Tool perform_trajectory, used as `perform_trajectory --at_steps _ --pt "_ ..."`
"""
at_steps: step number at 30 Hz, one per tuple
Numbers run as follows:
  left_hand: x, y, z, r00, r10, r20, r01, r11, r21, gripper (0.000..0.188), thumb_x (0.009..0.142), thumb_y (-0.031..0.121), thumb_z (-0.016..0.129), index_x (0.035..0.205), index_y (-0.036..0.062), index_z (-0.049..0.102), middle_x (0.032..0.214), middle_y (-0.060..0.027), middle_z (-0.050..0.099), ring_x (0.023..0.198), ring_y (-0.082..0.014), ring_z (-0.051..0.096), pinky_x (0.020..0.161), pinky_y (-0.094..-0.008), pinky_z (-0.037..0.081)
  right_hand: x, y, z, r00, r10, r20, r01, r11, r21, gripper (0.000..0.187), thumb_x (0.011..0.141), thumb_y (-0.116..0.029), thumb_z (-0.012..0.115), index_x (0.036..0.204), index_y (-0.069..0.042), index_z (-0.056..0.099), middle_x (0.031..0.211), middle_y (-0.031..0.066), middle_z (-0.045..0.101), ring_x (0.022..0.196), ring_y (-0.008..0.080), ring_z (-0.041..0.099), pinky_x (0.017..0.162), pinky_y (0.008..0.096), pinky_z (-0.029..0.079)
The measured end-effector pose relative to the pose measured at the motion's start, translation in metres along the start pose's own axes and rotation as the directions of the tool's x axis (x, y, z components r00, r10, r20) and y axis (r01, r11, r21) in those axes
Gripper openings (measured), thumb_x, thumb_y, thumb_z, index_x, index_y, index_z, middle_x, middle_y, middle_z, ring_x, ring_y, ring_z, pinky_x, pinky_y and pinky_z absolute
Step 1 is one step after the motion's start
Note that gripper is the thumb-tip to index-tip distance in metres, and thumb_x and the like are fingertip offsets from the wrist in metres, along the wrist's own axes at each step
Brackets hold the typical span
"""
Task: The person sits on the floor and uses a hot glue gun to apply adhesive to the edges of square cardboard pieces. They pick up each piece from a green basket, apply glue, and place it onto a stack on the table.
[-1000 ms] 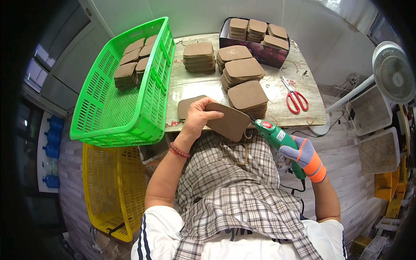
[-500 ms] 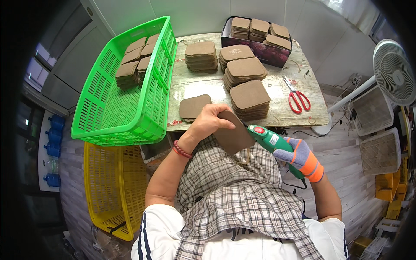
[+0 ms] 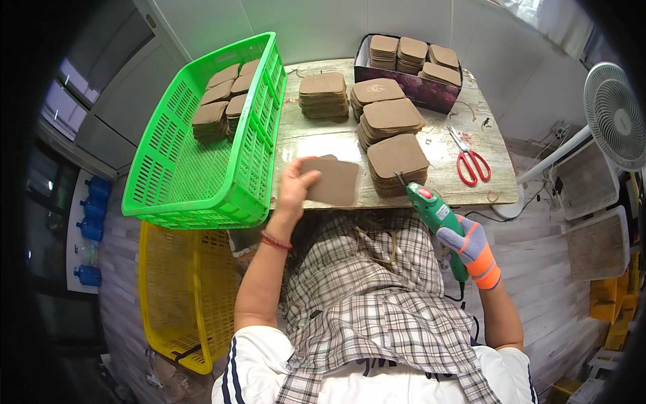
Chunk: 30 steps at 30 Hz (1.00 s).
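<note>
Between its thumb and fingers my left hand (image 3: 294, 191) grips a brown rounded-square pad (image 3: 336, 183) at its left edge. The pad is over the table's front edge, covering most of a low pile behind it. My right hand (image 3: 469, 250), in a grey and orange glove, is wrapped round a green corded power tool (image 3: 436, 212) with a red button and a forked dark tip. That tip points up and left, close to the nearest tall stack of brown pads (image 3: 398, 153); I cannot tell if it touches. Two more stacks stand behind that one, the farthest bearing a pale mark.
Red-handled scissors (image 3: 474, 166) lie at the table's right. A dark box (image 3: 404, 84) of stacked pads stands at the back, a separate pad stack (image 3: 323, 94) left of it. Pads fill part of a green crate (image 3: 232, 202). Below is a yellow crate (image 3: 171, 296); a white fan (image 3: 614, 104) stands right.
My left hand has carried the pad left and forward, away from the tool, over the low pile. The tool in my right hand has shifted slightly right and its tip is now free of the pad.
</note>
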<state>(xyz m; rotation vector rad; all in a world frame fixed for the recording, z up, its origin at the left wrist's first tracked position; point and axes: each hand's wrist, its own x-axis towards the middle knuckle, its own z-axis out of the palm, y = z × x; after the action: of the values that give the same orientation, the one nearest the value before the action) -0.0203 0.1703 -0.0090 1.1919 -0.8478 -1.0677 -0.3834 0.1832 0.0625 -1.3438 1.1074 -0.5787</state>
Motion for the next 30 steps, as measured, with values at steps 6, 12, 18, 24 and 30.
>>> perform_trajectory --at_steps 6,12,18,24,30 --pt "0.045 -0.054 -0.038 0.911 0.367 -0.189 -0.083 0.610 0.788 0.052 0.072 -0.001 0.066 0.122 0.0010 0.052 0.117 -0.0177 0.054 0.111 -0.0328 0.049 0.098 -0.0425 0.038 -0.007 0.025 -0.013 0.999 0.007 -0.047 -0.007 1.000 0.012 0.031 0.083 -0.030 0.069 0.092 -0.002 0.060 0.066 0.0002 0.058 0.057 0.0065 0.052 0.052 0.0230 0.042" --pt "0.030 -0.021 0.075 0.801 0.569 0.189 -0.413 0.296 0.861 0.039 0.074 0.022 0.072 0.109 0.0057 0.064 0.116 -0.0106 0.055 0.114 -0.0279 0.044 0.097 -0.0420 0.033 -0.015 0.033 -0.014 0.984 0.000 -0.176 0.001 1.000 0.007 0.028 0.082 -0.026 0.071 0.092 -0.002 0.060 0.066 -0.0001 0.058 0.056 0.0057 0.052 0.051 0.0216 0.041" --pt "0.038 -0.016 0.128 0.877 0.383 0.291 -0.401 0.251 0.881 0.042 0.070 0.027 0.075 0.103 0.0026 0.064 0.104 -0.0111 0.056 0.105 -0.0288 0.045 0.091 -0.0417 0.034 -0.017 0.047 -0.019 0.966 -0.058 -0.252 0.035 0.995 -0.093 0.030 0.081 -0.026 0.072 0.094 -0.002 0.061 0.065 -0.0010 0.058 0.056 0.0047 0.051 0.051 0.0221 0.040" --pt "0.041 -0.022 0.128 0.861 0.432 0.267 -0.401 0.255 0.880 0.041 0.064 0.024 0.080 0.097 0.0046 0.064 0.103 -0.0090 0.053 0.104 -0.0277 0.045 0.091 -0.0400 0.035 -0.017 0.049 -0.020 0.966 0.020 -0.260 -0.024 1.000 -0.012 0.031 0.079 -0.028 0.074 0.094 -0.003 0.062 0.066 0.0000 0.060 0.056 0.0051 0.052 0.050 0.0229 0.041" --pt "0.042 -0.010 0.133 0.877 0.406 0.257 -0.397 0.310 0.864 0.055 0.060 0.019 0.081 0.108 0.0056 0.059 0.101 -0.0095 0.052 0.102 -0.0297 0.044 0.090 -0.0401 0.035 -0.014 0.052 -0.020 0.967 -0.002 -0.254 0.006 1.000 0.017 0.032 0.080 -0.028 0.073 0.096 -0.003 0.062 0.068 0.0010 0.062 0.056 0.0048 0.053 0.051 0.0224 0.041"
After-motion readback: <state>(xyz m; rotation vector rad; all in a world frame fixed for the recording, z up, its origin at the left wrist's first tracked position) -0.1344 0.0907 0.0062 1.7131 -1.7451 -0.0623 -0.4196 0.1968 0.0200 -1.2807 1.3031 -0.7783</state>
